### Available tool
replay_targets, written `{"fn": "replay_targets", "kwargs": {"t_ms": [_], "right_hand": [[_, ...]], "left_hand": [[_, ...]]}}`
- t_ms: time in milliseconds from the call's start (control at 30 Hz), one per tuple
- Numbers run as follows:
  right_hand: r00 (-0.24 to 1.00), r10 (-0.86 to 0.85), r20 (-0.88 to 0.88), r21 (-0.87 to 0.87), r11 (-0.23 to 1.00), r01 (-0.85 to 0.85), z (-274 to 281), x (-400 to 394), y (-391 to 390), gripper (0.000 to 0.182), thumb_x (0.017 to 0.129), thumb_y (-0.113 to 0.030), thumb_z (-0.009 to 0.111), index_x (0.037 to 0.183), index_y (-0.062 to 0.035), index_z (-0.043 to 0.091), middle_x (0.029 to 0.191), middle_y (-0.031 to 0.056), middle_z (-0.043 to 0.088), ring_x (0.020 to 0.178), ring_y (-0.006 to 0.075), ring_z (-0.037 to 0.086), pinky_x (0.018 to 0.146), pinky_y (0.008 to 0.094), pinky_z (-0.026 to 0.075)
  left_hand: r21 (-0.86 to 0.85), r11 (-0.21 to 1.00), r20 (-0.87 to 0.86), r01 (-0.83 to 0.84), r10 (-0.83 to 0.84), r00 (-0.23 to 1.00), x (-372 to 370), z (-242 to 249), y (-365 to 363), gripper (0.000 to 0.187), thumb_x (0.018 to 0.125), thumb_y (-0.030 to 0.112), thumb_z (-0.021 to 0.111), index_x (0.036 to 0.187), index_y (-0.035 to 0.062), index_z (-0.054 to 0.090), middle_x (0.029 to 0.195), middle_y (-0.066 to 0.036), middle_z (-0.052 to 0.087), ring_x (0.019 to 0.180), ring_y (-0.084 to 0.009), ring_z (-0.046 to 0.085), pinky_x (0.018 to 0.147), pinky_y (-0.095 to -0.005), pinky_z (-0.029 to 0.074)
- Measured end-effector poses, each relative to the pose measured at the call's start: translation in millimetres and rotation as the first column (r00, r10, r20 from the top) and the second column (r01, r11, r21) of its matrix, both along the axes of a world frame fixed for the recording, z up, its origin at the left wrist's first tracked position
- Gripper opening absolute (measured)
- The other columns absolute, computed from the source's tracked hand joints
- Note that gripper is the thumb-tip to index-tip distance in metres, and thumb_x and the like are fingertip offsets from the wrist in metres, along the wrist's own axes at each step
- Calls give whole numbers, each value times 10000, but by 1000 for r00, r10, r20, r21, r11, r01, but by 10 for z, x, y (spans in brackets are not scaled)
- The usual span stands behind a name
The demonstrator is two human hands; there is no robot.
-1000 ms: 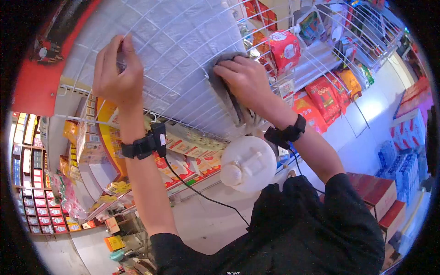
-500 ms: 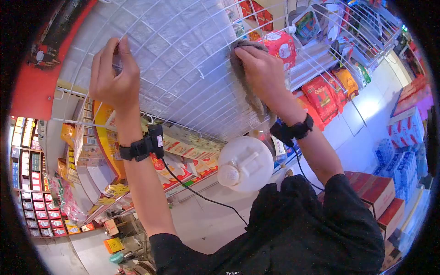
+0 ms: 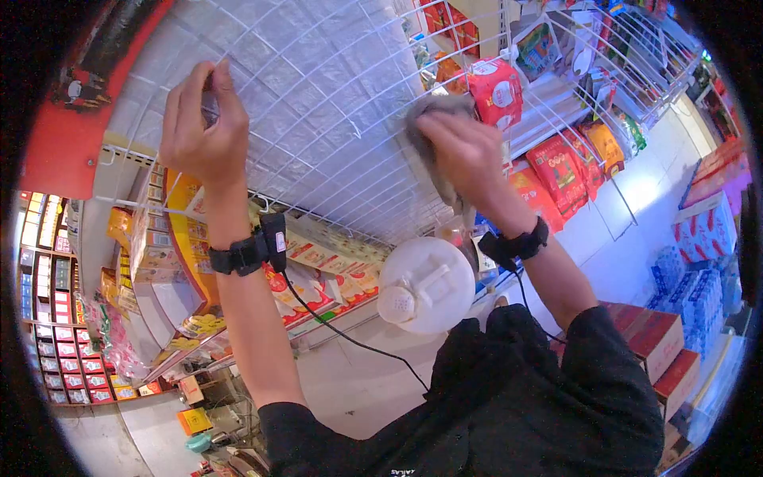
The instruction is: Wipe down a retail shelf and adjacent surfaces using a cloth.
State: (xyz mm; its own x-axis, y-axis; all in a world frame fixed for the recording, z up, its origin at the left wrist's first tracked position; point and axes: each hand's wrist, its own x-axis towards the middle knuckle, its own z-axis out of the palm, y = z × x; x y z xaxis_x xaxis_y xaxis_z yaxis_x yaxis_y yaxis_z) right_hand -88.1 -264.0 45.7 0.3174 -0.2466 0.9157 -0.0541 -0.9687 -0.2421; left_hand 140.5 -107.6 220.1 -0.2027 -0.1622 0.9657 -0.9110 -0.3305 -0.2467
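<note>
A white wire grid rack (image 3: pixel 318 103) spans the upper part of the head view, in front of a pale brick-patterned wall. My left hand (image 3: pixel 205 131) is closed, its fingertips pinching a wire on the rack's left side. My right hand (image 3: pixel 465 151), a little blurred, is closed on a grey cloth (image 3: pixel 435 143). The cloth lies against the wires near the rack's right edge, and its loose end hangs below the hand. Just right of the cloth is a red package (image 3: pixel 497 94).
A white plastic jug (image 3: pixel 433 282) stands below the rack. Packaged goods (image 3: pixel 334 278) fill a shelf under my left arm. Red bags (image 3: pixel 560 171) sit at the right, with brown cartons (image 3: pixel 644 334) beside my right elbow. Small boxes (image 3: pixel 60 318) line shelves at far left.
My right hand has moved slightly right and down with the cloth. My left hand keeps its hold on the wire, and the view has shifted slightly.
</note>
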Motion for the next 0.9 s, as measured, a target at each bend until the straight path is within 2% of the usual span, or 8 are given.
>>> {"fn": "replay_targets", "kwargs": {"t_ms": [67,133,200,367,600,700,833,900], "right_hand": [[975,-24,-220,35,999,32,-127,140,119,262,786,-40,678,1044,-53,718,1033,119,741,888,301,727,734,397,584],[987,6,-160,34,999,0,-145,261,176,303,772,-44,661,1071,-58,708,1061,110,735,881,289,725,732,401,586],[956,117,-270,19,993,-116,-140,377,277,338,769,-51,648,1102,-74,699,1086,100,731,879,287,722,731,401,589],[959,86,-272,31,996,-80,-116,350,197,321,787,-62,635,1102,-79,692,1057,83,736,876,289,725,710,387,588],[995,55,-86,69,996,-49,-252,71,-1,258,773,30,687,1017,-45,723,997,119,749,816,316,725,685,391,579],[988,-109,106,123,988,96,-261,-83,-133,215,825,21,683,1037,-2,715,1026,158,739,902,326,737,746,396,590],[984,-130,-119,211,965,153,-117,-106,-184,218,842,-2,662,1052,-34,714,1071,133,740,927,305,738,758,395,596],[990,-83,-117,147,984,100,-133,17,-132,225,836,-8,662,1050,-51,716,1070,129,739,924,311,735,746,398,597]], "left_hand": [[-17,1000,45,-12,13,999,14,-8,-1,116,828,139,826,905,84,758,802,-44,721,666,-207,680,574,-299,515],[-1,1000,32,-9,9,999,1,-8,10,114,830,141,825,905,85,759,807,-44,724,666,-208,681,570,-299,511],[3,1000,25,-6,5,1000,31,7,8,111,832,142,825,904,86,760,811,-45,727,666,-208,681,566,-299,508],[10,1000,15,-7,6,1000,35,-7,11,108,824,137,832,895,90,766,806,-41,724,653,-189,675,541,-288,485],[-9,999,35,46,-46,998,73,11,-15,106,818,137,837,888,95,769,792,-30,721,626,-175,654,520,-288,461],[-2,999,49,36,-36,998,120,-8,5,112,817,141,839,891,94,769,786,-28,718,611,-169,639,509,-289,449],[1,999,70,44,-44,997,114,11,6,122,810,148,847,891,95,772,785,-24,720,601,-161,628,502,-283,439],[14,1000,50,22,-23,998,100,8,14,127,808,150,850,893,94,773,788,-24,724,601,-158,628,501,-281,438]]}}
